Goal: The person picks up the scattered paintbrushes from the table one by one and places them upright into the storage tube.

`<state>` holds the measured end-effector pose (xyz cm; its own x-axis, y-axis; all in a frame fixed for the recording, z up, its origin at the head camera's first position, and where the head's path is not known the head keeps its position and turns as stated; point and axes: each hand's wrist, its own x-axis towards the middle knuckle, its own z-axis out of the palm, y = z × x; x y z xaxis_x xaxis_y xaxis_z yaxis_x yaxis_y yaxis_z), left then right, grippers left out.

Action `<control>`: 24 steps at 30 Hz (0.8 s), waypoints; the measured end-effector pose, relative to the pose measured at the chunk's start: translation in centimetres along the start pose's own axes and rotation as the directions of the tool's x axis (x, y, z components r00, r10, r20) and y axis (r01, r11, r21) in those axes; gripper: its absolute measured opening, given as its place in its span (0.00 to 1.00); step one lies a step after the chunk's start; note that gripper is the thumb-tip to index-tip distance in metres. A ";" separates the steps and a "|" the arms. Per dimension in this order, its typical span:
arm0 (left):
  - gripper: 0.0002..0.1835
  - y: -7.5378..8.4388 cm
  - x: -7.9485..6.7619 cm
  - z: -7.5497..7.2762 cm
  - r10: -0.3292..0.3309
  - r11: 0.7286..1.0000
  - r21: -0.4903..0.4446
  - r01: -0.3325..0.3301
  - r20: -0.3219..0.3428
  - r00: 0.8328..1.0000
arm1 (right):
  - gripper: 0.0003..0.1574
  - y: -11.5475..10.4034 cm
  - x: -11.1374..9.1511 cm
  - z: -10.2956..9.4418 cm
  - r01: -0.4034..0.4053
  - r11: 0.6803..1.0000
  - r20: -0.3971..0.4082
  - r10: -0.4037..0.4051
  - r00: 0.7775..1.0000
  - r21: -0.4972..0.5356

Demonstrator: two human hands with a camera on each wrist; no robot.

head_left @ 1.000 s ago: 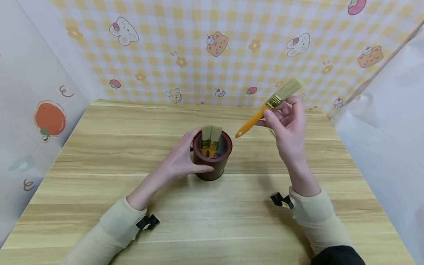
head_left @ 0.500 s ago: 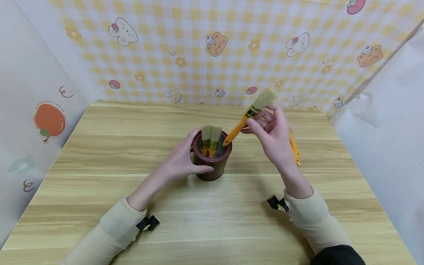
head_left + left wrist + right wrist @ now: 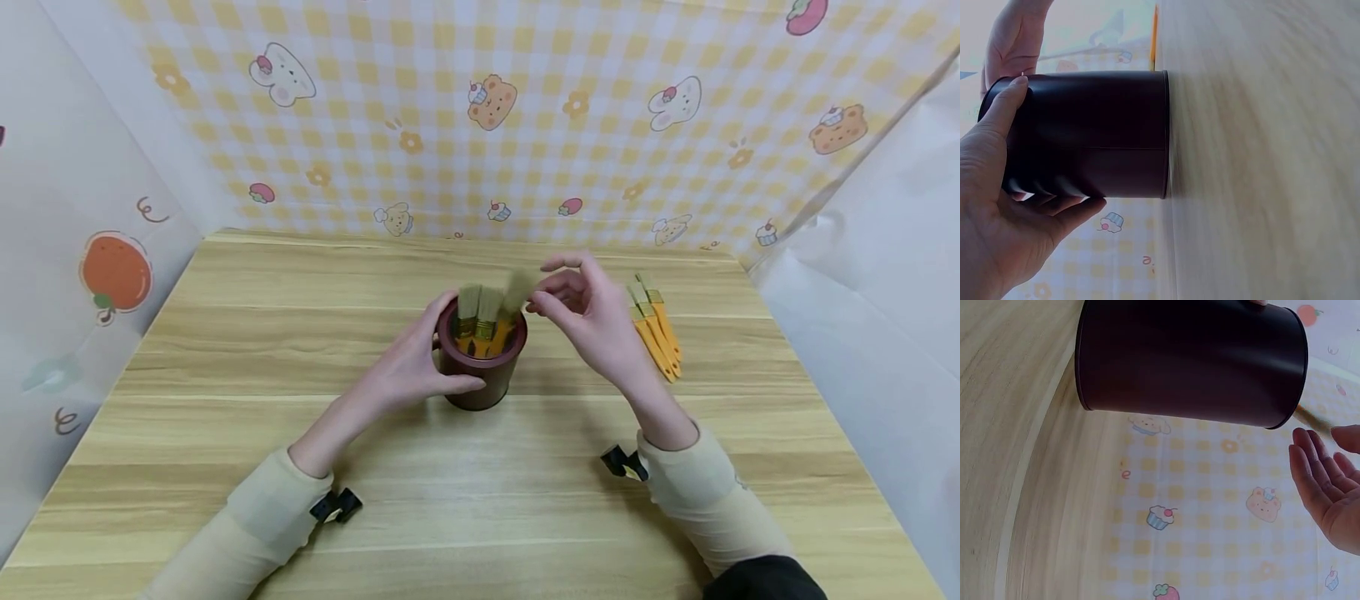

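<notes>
My left hand grips a dark brown cylindrical cup that stands upright on the table. In the left wrist view, the thumb and fingers lie around the cup near its rim. Two flat paintbrushes lean inside, bristles up. A third paintbrush, blurred, stands in the cup's right side with its handle down inside. My right hand is just right of the third brush's bristles. In the right wrist view, the fingers and thumb of the right hand are spread apart, beside the blurred bristles.
Several orange-handled paintbrushes lie in a loose group on the wooden table, right of my right hand. A yellow checked backdrop rises behind the table, with white sheets on both sides.
My right hand has moved left to the cup and lowered the third paintbrush into it, then let go. The brushes lying on the right have come into view. My left hand has stayed still.
</notes>
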<state>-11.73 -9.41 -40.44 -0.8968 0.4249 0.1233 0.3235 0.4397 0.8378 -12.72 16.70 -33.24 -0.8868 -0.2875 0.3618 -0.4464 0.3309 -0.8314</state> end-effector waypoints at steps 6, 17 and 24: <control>0.66 0.2 0.2 0.1 -0.034 0.999 0.002 0.034 0.009 0.999 | 0.21 0.1 0.1 -0.9 -0.025 0.999 -0.014 0.025 1.000 -0.036; 0.66 0.4 0.0 0.2 -0.061 0.998 0.002 0.061 0.009 0.998 | 0.24 3.2 1.7 -6.7 -0.124 0.981 -0.151 0.102 0.983 -0.150; 0.67 0.3 -0.1 0.1 -0.063 0.998 0.012 0.063 0.005 0.998 | 0.31 6.1 2.2 -10.2 -0.294 0.925 -0.131 0.270 0.954 -0.239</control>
<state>-11.49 -9.26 -40.24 -0.9139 0.4003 0.0680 0.2705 0.4753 0.8372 -18.59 27.25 -33.25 -0.9821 -0.0676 0.1760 -0.1806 0.6057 -0.7750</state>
